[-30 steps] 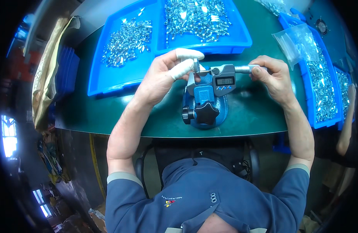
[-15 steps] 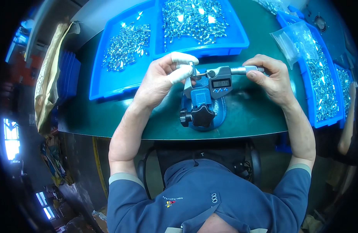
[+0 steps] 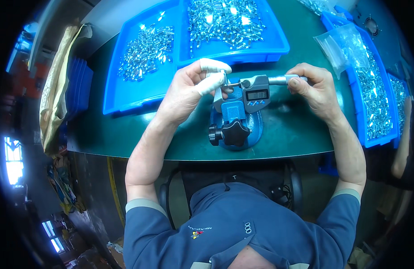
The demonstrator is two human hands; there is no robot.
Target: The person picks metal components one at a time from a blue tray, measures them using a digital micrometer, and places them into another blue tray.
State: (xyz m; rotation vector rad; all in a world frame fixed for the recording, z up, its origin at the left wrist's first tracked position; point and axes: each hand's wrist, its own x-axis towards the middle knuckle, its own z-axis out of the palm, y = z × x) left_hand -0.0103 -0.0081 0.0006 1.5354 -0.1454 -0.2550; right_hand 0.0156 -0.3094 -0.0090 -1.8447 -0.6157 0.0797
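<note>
The digital micrometer (image 3: 256,92) sits clamped in a blue bench stand (image 3: 236,127) at the near centre of the green worktable (image 3: 126,134). The stand's black star knob (image 3: 234,133) faces the person.

The left hand (image 3: 189,87), with white cots on the fingertips, is pinched together at the anvil end of the micrometer. It appears to present a small metal part (image 3: 225,80) in the measuring gap; the part itself is mostly hidden. The right hand (image 3: 317,87) is closed around the thimble (image 3: 283,80) at the other end, thumb and forefinger on the barrel.

Handling, as a judgement: the part is small, rigid, light and smooth, so it is liable to slip; grip it by its sides with the fingertips, clear of the measuring faces. The micrometer is a precision instrument; turn it only at the thimble, with light torque.

Two blue trays (image 3: 139,85) of bright metal parts lie beyond the stand. Further blue trays (image 3: 373,134) and a clear plastic bag (image 3: 346,42) lie to the right. The table surface is flat and matt. The surrounding room is dim, with a window low at left.
</note>
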